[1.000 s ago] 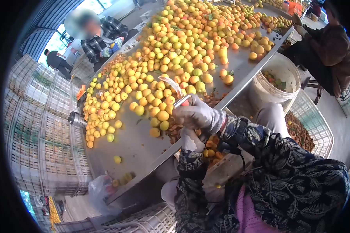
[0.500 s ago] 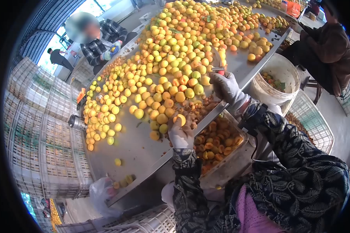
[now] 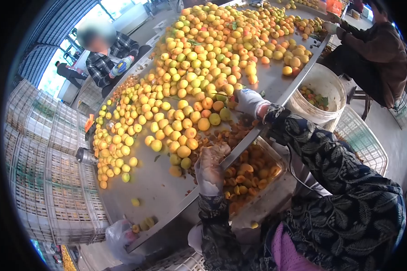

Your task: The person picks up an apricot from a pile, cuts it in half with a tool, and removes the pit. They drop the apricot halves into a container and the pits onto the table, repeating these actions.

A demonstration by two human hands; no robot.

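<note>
My left hand (image 3: pixel 210 168), in a stained pale glove, is at the near edge of the metal table (image 3: pixel 167 180), beside the crate of apricot halves (image 3: pixel 253 174). Its fingers are curled; whatever they may hold is hidden. Wrapped round a knife, my right hand (image 3: pixel 248 103) reaches to the near side of the apricot heap (image 3: pixel 199 67). The glove covers most of the knife, and its blade hardly shows among the fruit. Apricot scraps and pits (image 3: pixel 226 139) lie on the table between my hands.
A white bucket (image 3: pixel 323 92) with some fruit and a mesh crate (image 3: pixel 362 135) stand on the right. Stacked crates (image 3: pixel 49 167) rise on the left. One person (image 3: pixel 106 56) sits across the table, another (image 3: pixel 371 54) at the right. A plastic bag (image 3: pixel 118 235) hangs at the near corner.
My left hand has turned over and lowered towards the table edge; the apricot piece in it no longer shows. My right hand has moved left and down to the fruit, the knife no longer pointing up.
</note>
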